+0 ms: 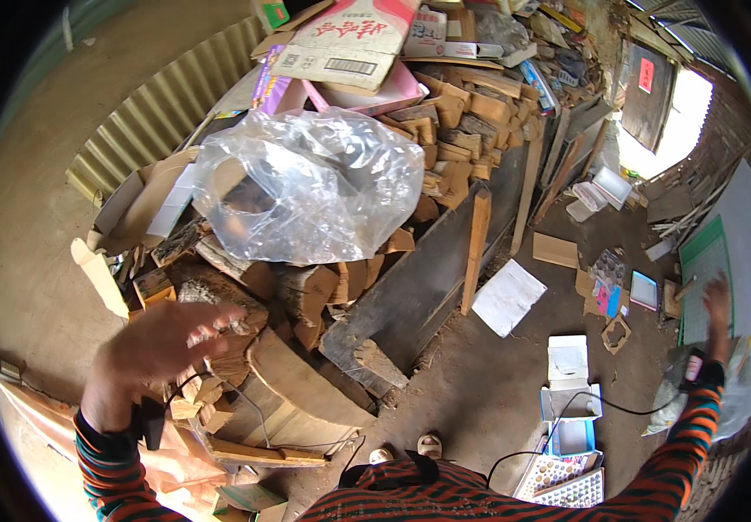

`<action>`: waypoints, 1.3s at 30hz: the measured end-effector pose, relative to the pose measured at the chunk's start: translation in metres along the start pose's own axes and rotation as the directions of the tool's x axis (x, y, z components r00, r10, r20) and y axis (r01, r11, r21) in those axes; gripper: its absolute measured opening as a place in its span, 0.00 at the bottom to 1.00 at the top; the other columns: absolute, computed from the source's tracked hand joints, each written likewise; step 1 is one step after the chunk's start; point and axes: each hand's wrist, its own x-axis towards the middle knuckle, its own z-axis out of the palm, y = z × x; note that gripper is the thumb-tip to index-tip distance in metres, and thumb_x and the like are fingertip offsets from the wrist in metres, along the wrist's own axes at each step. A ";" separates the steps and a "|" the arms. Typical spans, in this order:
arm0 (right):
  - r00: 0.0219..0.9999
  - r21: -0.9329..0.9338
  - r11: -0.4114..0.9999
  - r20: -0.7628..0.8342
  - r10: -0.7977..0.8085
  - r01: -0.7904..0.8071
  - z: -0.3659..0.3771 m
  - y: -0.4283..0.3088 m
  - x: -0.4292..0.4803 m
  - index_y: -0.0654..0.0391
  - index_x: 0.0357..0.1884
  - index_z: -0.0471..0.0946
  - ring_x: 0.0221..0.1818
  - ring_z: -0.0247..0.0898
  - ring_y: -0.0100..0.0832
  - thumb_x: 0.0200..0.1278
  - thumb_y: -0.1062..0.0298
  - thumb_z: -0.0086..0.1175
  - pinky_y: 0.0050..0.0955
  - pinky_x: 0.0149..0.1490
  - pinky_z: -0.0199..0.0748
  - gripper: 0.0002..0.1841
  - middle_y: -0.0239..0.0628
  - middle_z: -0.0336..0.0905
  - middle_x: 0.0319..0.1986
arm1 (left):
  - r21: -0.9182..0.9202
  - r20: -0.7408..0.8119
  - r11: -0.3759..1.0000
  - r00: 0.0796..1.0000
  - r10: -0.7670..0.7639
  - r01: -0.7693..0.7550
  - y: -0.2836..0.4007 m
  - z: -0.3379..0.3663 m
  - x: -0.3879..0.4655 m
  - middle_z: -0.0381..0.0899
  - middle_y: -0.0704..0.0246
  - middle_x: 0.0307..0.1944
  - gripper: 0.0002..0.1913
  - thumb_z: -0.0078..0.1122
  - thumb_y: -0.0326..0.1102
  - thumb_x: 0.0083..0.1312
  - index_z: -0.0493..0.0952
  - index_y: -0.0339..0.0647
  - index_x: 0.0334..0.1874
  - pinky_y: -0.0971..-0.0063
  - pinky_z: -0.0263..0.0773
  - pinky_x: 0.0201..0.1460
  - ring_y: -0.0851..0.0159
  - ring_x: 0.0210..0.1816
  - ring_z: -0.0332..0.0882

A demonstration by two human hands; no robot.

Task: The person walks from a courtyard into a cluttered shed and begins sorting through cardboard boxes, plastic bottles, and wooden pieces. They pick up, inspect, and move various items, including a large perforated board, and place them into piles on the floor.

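My left hand [160,342], blurred, is raised over the split firewood at the left, its fingers apart and nothing seen in it. Below it stands a round-edged wooden piece [313,375]. Beyond the hand a clear plastic bag [323,189] lies puffed up on the stacked firewood [447,134]. My right hand [717,300] is stretched out to the far right with spread fingers and holds nothing; it appears in front of a green-edged board [702,274]. Whether it touches the board I cannot tell. A translucent plastic bag [666,401] hangs or lies below that wrist.
A dark plank [414,307] and an upright wooden post [476,251] edge the woodpile. Flattened cardboard [555,250], a white sheet [509,297] and opened boxes [571,437] lie on the floor. Cartons [349,46] top the pile; cables run from both wrists.
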 end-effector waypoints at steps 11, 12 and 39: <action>0.394 0.146 0.726 0.901 0.184 -0.672 0.577 -0.378 -0.217 0.57 0.74 0.56 0.24 0.77 0.30 0.55 0.35 0.64 0.19 0.23 0.63 0.52 0.52 0.65 0.65 | -0.266 -0.917 0.892 0.380 -0.118 -0.365 -0.086 -0.176 -0.012 0.83 0.61 0.47 0.23 0.49 0.43 0.76 0.72 0.33 0.64 0.76 0.76 0.47 0.69 0.44 0.82; 0.420 0.208 0.628 0.883 0.209 -0.750 0.596 -0.390 -0.226 0.57 0.66 0.66 0.23 0.75 0.29 0.55 0.39 0.66 0.18 0.21 0.61 0.43 0.50 0.75 0.52 | -0.326 -0.932 0.825 0.305 -0.197 -0.462 -0.082 -0.184 -0.003 0.83 0.62 0.39 0.15 0.55 0.38 0.71 0.75 0.36 0.54 0.74 0.77 0.41 0.67 0.38 0.82; 0.988 -0.881 0.459 0.051 -0.148 0.114 0.151 0.004 -0.023 0.67 0.60 0.72 0.54 0.74 0.55 0.66 0.54 0.57 0.44 0.59 0.71 0.28 0.56 0.77 0.54 | -0.425 -0.827 0.803 0.183 -0.532 0.418 -0.253 0.069 -0.171 0.84 0.60 0.47 0.16 0.55 0.35 0.71 0.77 0.40 0.58 0.68 0.77 0.48 0.59 0.46 0.84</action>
